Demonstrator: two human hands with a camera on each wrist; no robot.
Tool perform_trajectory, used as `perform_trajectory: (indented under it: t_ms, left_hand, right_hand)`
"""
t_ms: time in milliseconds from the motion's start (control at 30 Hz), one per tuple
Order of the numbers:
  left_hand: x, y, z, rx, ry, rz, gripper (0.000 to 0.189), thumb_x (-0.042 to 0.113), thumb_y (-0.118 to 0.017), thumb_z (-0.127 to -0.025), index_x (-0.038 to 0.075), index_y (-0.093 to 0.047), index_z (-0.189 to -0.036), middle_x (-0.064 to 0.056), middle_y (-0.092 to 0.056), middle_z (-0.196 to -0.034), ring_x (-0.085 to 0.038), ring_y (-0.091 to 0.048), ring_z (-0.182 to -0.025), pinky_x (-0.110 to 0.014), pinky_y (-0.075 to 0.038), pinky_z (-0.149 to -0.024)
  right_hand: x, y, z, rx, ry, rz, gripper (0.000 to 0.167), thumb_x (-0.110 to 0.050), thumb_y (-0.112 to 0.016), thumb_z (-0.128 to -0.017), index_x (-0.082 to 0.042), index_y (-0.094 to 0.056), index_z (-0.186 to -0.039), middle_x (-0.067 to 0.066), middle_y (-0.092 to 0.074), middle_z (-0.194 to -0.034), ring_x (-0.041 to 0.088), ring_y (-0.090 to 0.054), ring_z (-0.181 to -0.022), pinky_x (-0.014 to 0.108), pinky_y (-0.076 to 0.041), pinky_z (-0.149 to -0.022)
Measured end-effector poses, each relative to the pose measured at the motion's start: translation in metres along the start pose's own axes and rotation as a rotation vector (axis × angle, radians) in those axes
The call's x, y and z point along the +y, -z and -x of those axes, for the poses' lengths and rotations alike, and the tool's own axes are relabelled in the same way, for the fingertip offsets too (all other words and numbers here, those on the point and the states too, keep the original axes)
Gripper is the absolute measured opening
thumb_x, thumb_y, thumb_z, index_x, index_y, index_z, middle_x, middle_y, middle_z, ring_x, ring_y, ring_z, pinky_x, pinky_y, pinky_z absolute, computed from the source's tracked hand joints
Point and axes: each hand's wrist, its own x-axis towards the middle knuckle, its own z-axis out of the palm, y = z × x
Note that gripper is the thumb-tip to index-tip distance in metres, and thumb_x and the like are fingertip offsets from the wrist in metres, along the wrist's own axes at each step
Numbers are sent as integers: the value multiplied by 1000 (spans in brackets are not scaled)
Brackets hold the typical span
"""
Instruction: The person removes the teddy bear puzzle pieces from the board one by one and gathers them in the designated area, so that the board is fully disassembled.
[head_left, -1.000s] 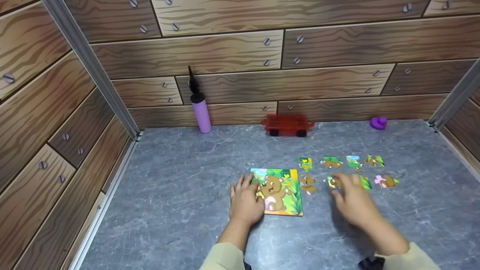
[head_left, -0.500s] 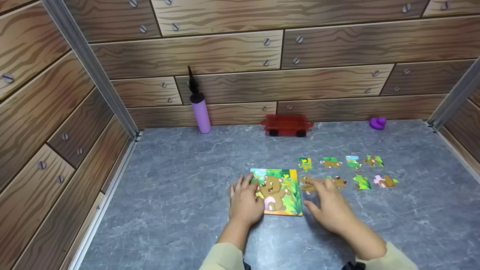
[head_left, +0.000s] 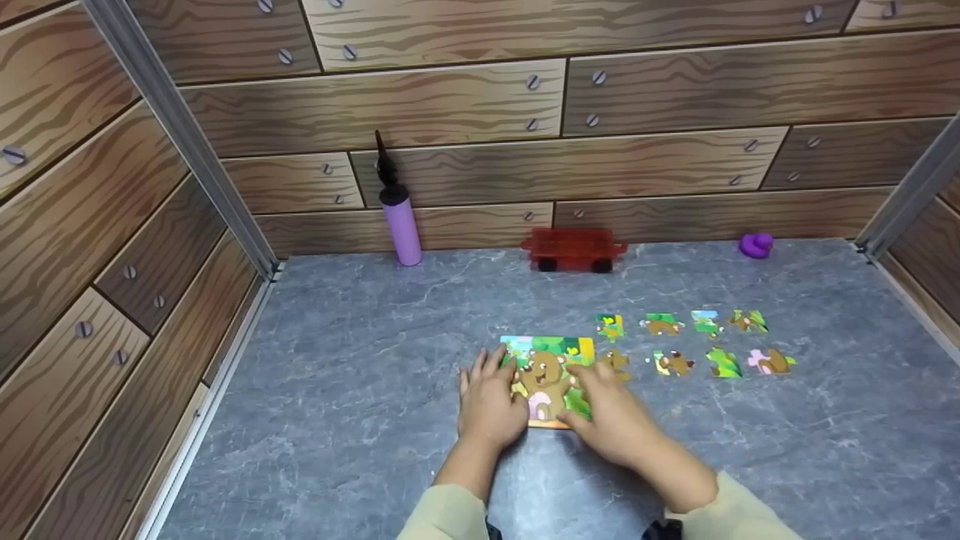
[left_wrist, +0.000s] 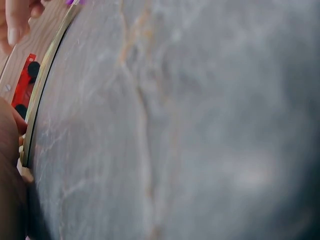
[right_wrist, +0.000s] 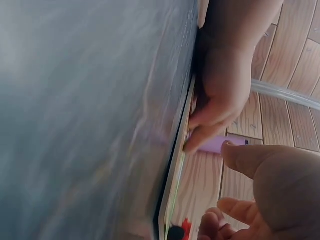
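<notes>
A square bear puzzle (head_left: 551,382) lies flat on the grey table in the head view. My left hand (head_left: 491,405) rests on its left side, fingers extended, covering part of that edge. Over the puzzle's right side is my right hand (head_left: 619,416), with thumb and fingers apart and nothing between them; the right wrist view shows these fingers (right_wrist: 240,210) above the board's edge (right_wrist: 175,170). To the right lie several loose puzzle pieces in two rows, among them a green leaf piece (head_left: 724,363) and a brown piece (head_left: 616,363) partly hidden behind my right hand.
Along the back wall stand a purple hand pump (head_left: 403,229) with a black tip, a red toy wagon (head_left: 574,250) and a small purple duck (head_left: 756,245). Wood-patterned panels (head_left: 450,105) enclose the table (head_left: 337,390) at the back and sides.
My right hand has moved left, from above the loose pieces to above the puzzle's right side. The left hand has stayed in place, and the loose pieces lie as before.
</notes>
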Motion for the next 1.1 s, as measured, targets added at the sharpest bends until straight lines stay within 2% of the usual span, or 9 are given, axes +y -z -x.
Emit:
perform_trajectory:
  t_ms: [200,300,367,600,767,933,1100]
  left_hand:
    - [-1,0,0,5,-18,11,55,12,-62,-85,5,-70,-139,-7,-52,-160,-38,-35,-154,-69,-17,-125]
    - [-1,0,0,5,-25,7,55,13,-63,-85,5,-69,-139,-7,-52,-159,-39,-36,-154,-69,-17,-124]
    - [-1,0,0,-2,-24,2,56,13,-63,-85,5,-69,-140,-7,-52,-160,-38,-35,-154,-68,-17,-125]
    - [-3,-1,0,4,-28,2,57,13,-63,-83,5,-69,-139,-7,-53,-159,-39,-37,-153,-69,-18,-124]
    - [-2,1,-1,-10,-33,16,57,14,-64,-84,4,-68,-140,-7,-52,-160,-39,-35,-154,-69,-17,-124]
    - [-4,6,0,-62,-39,45,60,17,-65,-85,2,-65,-143,-9,-50,-161,-41,-32,-155,-70,-14,-124]
    - [-9,17,-2,-194,-83,75,74,28,-67,-82,1,-58,-150,-11,-40,-168,-41,-24,-158,-69,-10,-125]
  right_hand:
    - [-10,-14,-5,-70,48,-5,67,-25,-86,-88,5,-60,-142,9,-56,-110,18,-55,-85,45,-56,-80]
    - [-13,-21,-7,-66,77,-33,61,-21,-85,-89,6,-63,-138,8,-55,-105,15,-52,-81,44,-54,-76]
    - [-14,-26,-8,-57,90,-45,57,-18,-85,-89,7,-64,-136,8,-57,-104,16,-52,-83,45,-54,-79]
    - [-15,-37,-13,-43,64,-54,46,-11,-82,-89,4,-69,-130,10,-58,-102,23,-56,-90,50,-53,-85]
    - [-14,-38,-16,-43,23,-84,44,-11,-84,-88,2,-71,-127,10,-60,-104,23,-58,-92,48,-53,-85]
    - [-14,-39,-16,-56,1,-128,45,-13,-87,-86,0,-73,-126,11,-62,-107,26,-61,-96,50,-54,-88]
    - [-14,-37,-17,-56,-18,-155,45,-13,-89,-84,-2,-73,-124,12,-63,-112,29,-63,-101,53,-54,-93]
